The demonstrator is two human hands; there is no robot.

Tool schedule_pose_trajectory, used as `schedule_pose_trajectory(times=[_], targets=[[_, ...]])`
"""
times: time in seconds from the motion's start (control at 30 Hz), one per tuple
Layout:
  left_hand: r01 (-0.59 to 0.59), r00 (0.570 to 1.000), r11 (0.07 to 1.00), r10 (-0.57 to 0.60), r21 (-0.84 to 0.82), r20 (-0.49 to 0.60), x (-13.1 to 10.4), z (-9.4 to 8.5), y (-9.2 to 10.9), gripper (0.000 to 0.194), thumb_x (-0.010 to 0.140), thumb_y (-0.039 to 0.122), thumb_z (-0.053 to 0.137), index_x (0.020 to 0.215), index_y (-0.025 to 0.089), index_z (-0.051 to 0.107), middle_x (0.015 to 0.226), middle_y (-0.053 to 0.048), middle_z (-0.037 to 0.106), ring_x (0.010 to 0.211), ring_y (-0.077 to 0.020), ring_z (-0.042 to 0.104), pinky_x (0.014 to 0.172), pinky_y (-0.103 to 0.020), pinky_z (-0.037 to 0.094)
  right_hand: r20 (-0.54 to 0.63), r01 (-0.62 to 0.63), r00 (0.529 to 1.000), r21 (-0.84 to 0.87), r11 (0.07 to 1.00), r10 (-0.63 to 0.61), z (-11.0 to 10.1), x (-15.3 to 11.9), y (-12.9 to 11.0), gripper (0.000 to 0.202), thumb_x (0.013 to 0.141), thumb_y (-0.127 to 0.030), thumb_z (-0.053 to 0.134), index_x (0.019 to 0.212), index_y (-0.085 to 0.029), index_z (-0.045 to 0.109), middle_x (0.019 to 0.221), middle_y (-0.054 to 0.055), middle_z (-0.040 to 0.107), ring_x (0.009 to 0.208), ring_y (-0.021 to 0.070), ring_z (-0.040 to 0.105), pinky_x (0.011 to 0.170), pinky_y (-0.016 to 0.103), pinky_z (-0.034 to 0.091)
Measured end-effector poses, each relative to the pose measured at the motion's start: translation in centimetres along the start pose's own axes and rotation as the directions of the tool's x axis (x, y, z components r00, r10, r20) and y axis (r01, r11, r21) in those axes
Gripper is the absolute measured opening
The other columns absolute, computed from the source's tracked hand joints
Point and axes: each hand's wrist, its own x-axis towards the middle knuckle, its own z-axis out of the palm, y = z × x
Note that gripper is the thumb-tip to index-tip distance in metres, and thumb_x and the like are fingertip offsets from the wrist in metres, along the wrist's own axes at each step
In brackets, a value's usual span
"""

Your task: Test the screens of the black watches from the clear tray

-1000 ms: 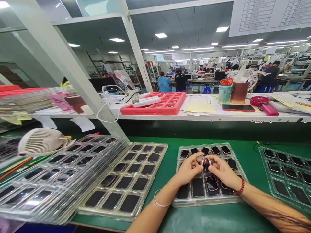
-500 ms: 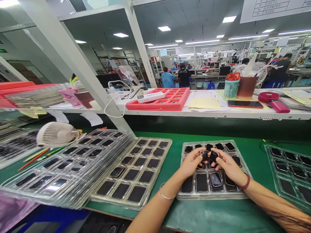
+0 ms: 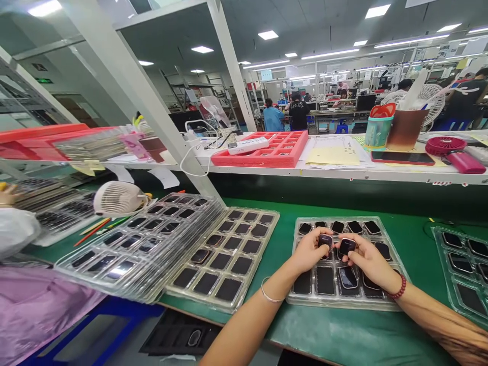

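Note:
Above a clear plastic tray (image 3: 305, 300) of square smartwatch bodies, both of my hands are close together. My left hand (image 3: 310, 251) is closed on a dark watch body (image 3: 325, 241), pinched between thumb and fingers. A second black-faced watch body (image 3: 347, 246) is gripped by my right hand (image 3: 371, 262), thumb at its lower edge. Below them in the tray lies a watch body (image 3: 348, 277) with a shiny screen. More watch bodies fill the back row, and my hands hide part of the middle rows.
Left of it lies another tray (image 3: 232, 303) with dark slots and a few watches, beside a tall tray stack (image 3: 152, 295). A further tray (image 3: 453, 300) sits at right. A white fan (image 3: 118, 198) stands behind the stack. Above runs a shelf (image 3: 331, 175); a co-worker's sleeve (image 3: 17, 231) shows far left.
The view has swung left, so the bench appears shifted right. A co-worker's hand and sleeve have come into view at far left. Both hands still hold the watch bodies, the right one's face tilted more upward.

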Motion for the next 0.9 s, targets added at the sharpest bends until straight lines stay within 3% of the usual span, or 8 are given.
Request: schedule_pose_trajectory(times=[0.17, 0.27, 0.37, 0.47, 0.57, 0.67, 0.77, 0.9], targets=[[-0.007, 1.000, 0.999, 0.007, 0.052, 0.004, 0.3, 0.0, -0.3, 0.032, 0.077, 0.017, 0.054, 0.109, 0.015, 0.051, 0.086, -0.004, 0.062, 0.063, -0.0098, 0.057, 0.063, -0.024, 0.046, -0.013, 0.001, 1.000, -0.002, 1.000, -0.001, 0.1, 0.0, 0.2, 0.036, 0.083, -0.026, 0.052, 0.119, -0.020, 0.048, 0.114, 0.010, 0.060, 0.081, 0.0186, 0.063, 0.067, 0.033, 0.052], [-0.050, 0.999, 0.976, 0.050, 0.211, 0.006, -0.4, -0.2, 0.9, 0.020, 0.084, 0.022, 0.047, 0.101, 0.015, 0.054, 0.086, -0.004, 0.062, 0.068, -0.0124, 0.059, 0.064, -0.025, 0.046, -0.014, 0.051, 0.999, -0.119, 0.992, -0.053, 0.1, -0.3, -0.1, 0.024, 0.089, -0.030, 0.048, 0.110, -0.020, 0.053, 0.110, 0.009, 0.061, 0.090, 0.0218, 0.062, 0.073, 0.036, 0.051], [-0.133, 0.986, 0.845, 0.165, 0.518, -0.017, -2.7, -0.6, 3.0, 0.015, 0.084, 0.020, 0.047, 0.091, 0.017, 0.060, 0.094, -0.005, 0.063, 0.086, -0.0172, 0.058, 0.077, -0.028, 0.045, 0.024, 0.208, 0.976, -0.385, 0.899, -0.216, 0.2, -0.9, -0.8, 0.018, 0.090, -0.029, 0.048, 0.100, -0.021, 0.061, 0.106, 0.008, 0.062, 0.102, 0.0243, 0.057, 0.089, 0.041, 0.044], [-0.123, 0.983, 0.712, 0.182, 0.692, -0.013, -5.6, -1.2, 4.2, 0.017, 0.085, 0.019, 0.047, 0.092, 0.021, 0.062, 0.095, -0.002, 0.065, 0.092, -0.0181, 0.056, 0.082, -0.030, 0.042, 0.069, 0.239, 0.968, -0.549, 0.801, -0.242, 1.0, -1.5, -1.4, 0.017, 0.089, -0.030, 0.051, 0.099, -0.022, 0.062, 0.102, 0.007, 0.062, 0.098, 0.0240, 0.057, 0.088, 0.040, 0.043], [-0.062, 0.986, 0.584, 0.162, 0.810, -0.041, -7.4, -1.3, 3.4, 0.018, 0.087, 0.019, 0.045, 0.087, 0.020, 0.063, 0.087, -0.003, 0.064, 0.086, -0.0189, 0.053, 0.079, -0.031, 0.041, 0.096, 0.196, 0.980, -0.621, 0.759, -0.175, 2.9, -1.4, -1.4, 0.012, 0.088, -0.030, 0.054, 0.094, -0.022, 0.060, 0.092, 0.005, 0.064, 0.085, 0.0231, 0.058, 0.080, 0.040, 0.044], [-0.009, 0.983, 0.486, 0.164, 0.874, -0.081, -7.9, -1.2, 1.7, 0.018, 0.086, 0.021, 0.047, 0.083, 0.017, 0.064, 0.088, -0.006, 0.061, 0.088, -0.0210, 0.051, 0.080, -0.034, 0.042, 0.175, 0.244, 0.970, -0.705, 0.666, -0.169, 4.9, -0.9, -1.3, 0.009, 0.087, -0.028, 0.055, 0.085, -0.021, 0.060, 0.083, 0.005, 0.064, 0.080, 0.0240, 0.058, 0.080, 0.044, 0.043], [-0.013, 0.972, 0.532, 0.206, 0.846, -0.114, -9.0, -1.5, 2.2, 0.019, 0.084, 0.022, 0.052, 0.099, 0.018, 0.063, 0.105, -0.009, 0.058, 0.102, -0.0241, 0.050, 0.090, -0.039, 0.043, 0.208, 0.341, 0.937, -0.718, 0.607, -0.281, 4.7, -1.5, -3.4, 0.015, 0.085, -0.026, 0.057, 0.098, -0.024, 0.064, 0.108, 0.008, 0.063, 0.101, 0.0289, 0.056, 0.090, 0.049, 0.040], [-0.132, 0.931, 0.773, 0.312, 0.621, -0.190, -12.6, -3.3, 6.7, 0.043, 0.084, 0.034, 0.059, 0.125, 0.024, 0.053, 0.133, -0.008, 0.046, 0.126, -0.0287, 0.039, 0.107, -0.044, 0.034, -0.032, 0.330, 0.878, -0.683, 0.652, -0.478, 0.5, -7.3, -9.8, 0.034, 0.090, -0.036, 0.054, 0.122, -0.027, 0.056, 0.136, 0.009, 0.047, 0.123, 0.0300, 0.043, 0.103, 0.050, 0.035]])
